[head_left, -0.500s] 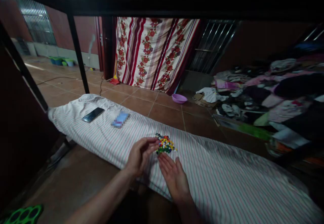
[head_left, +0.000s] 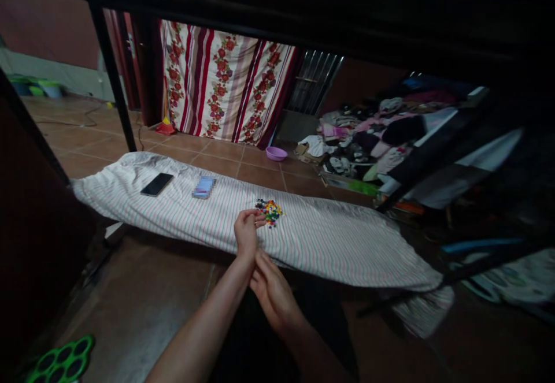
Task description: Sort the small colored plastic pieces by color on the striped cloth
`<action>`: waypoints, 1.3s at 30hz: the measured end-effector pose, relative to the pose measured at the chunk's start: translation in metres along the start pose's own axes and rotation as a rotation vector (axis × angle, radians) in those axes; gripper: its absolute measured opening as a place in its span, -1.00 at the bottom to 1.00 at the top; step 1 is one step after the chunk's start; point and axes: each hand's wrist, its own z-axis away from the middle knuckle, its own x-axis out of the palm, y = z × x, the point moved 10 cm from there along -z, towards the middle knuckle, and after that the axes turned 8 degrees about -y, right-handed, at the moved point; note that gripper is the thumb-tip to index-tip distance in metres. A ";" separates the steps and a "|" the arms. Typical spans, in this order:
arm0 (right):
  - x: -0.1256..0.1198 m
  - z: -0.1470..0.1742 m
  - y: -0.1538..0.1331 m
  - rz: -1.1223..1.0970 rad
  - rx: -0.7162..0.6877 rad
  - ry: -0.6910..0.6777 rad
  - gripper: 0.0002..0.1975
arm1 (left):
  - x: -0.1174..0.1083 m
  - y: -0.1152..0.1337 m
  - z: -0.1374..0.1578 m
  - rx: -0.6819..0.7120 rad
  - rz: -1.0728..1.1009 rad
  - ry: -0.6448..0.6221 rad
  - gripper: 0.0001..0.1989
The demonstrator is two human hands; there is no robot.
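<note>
- Pieces (head_left: pixel 272 212), small and many-coloured, lie before you in a loose pile on the striped cloth (head_left: pixel 333 233), a few strays at its edges.
- Your left hand (head_left: pixel 250 227) is at the pieces' near left side, fingers loosely bent towards them; you cannot tell from this view whether it pinches any.
- Your right hand (head_left: pixel 275 293) is nearer you than the pieces, fingers stretched out and let go, their tips by your left wrist; whether they touch it is unclear.
- Left of the pieces, on the same cloth, you have a phone with a pale, pixelated screen (head_left: pixel 204 187), and further left a dark phone (head_left: pixel 156 184).
- Beyond the pieces, a purple basin (head_left: pixel 276 153) sits on the tiled floor (head_left: pixel 221 149).
- Beyond them to the left hangs a flowered curtain (head_left: pixel 202 88); beyond to the right, clothes (head_left: pixel 381 134) are heaped.
</note>
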 end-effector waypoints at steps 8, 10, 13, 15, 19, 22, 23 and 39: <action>-0.125 -0.013 -0.041 0.373 -0.118 0.273 -0.45 | -0.005 -0.065 -0.012 -0.119 -0.496 -0.017 -0.68; -0.161 -0.041 -0.050 0.477 -0.181 0.330 -0.40 | 0.004 -0.081 -0.020 -0.111 -0.604 -0.022 -0.52; -0.198 -0.094 -0.052 0.644 -0.243 0.348 -0.34 | 0.023 -0.103 -0.041 -0.031 -0.976 -0.097 -0.28; -0.215 -0.131 -0.046 0.769 -0.258 0.324 -0.32 | 0.037 -0.121 -0.057 0.050 -1.353 -0.168 -0.20; -0.240 -0.191 -0.035 1.022 -0.307 0.328 -0.36 | 0.037 -0.149 -0.088 0.148 -1.600 -0.154 -0.10; -0.253 -0.224 -0.027 1.114 -0.323 0.347 -0.38 | 0.040 -0.156 -0.104 0.222 -1.635 -0.139 -0.07; -0.253 -0.234 -0.026 1.139 -0.333 0.334 -0.39 | 0.042 -0.158 -0.109 0.244 -1.640 -0.146 -0.09; -0.186 -0.300 -0.032 1.469 -0.365 -0.107 -0.68 | 0.063 -0.162 -0.170 0.300 -1.189 -0.397 -0.01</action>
